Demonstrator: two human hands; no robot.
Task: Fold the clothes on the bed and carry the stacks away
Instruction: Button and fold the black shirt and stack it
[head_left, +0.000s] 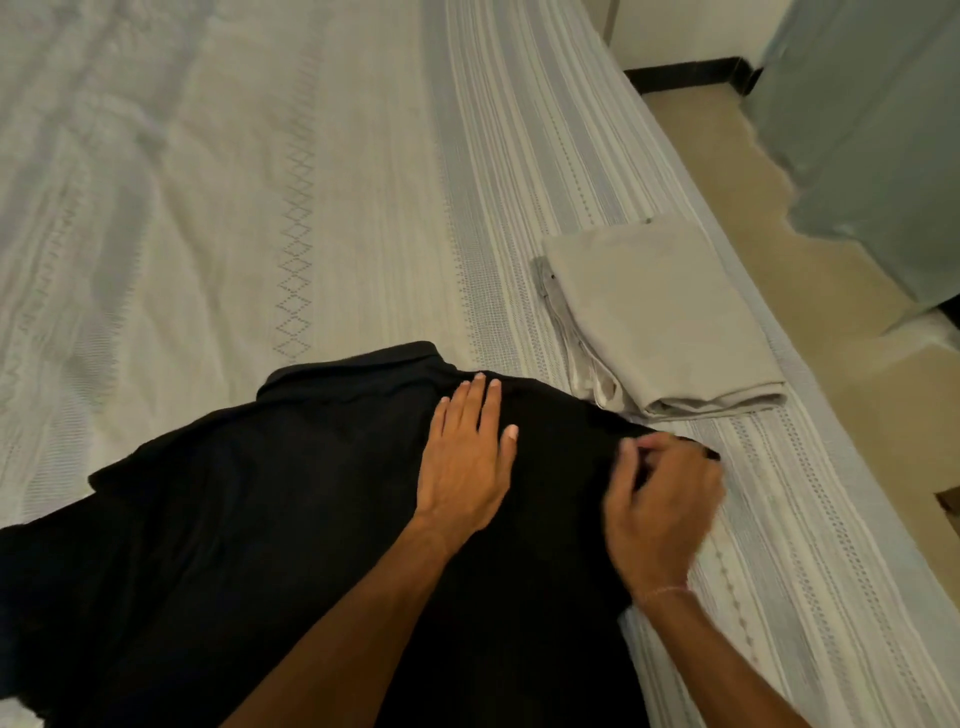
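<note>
Black shirt (249, 545) is lying spread across the near part of the bed (260, 182), collar end pointing away from the camera, its lower part running out of view at the bottom edge. Fabric is looking mostly flat, with a loose flap sticking out on the left side.

Left hand (465, 462) is resting palm-down on the shirt just below the collar, fingers straight and close together, pressing the cloth flat.

Right hand (662, 499) is sitting at the shirt's right edge, fingers curled and pinching a bit of the black fabric there; motion blur is softening the fingertips, so the exact grip is hard to read. A thin band is showing on that wrist.

Folded beige garment (660, 317) is lying on the bed just beyond the right hand, near the bed's right edge, close to the shirt's shoulder; cannot tell whether they are touching.

Bedcover is pale with woven stripes and a diamond pattern, wrinkled toward the far left.

Tan floor (810, 291) is running along the right of the bed, with a grey-green curtain (872, 130) hanging at the upper right.
</note>
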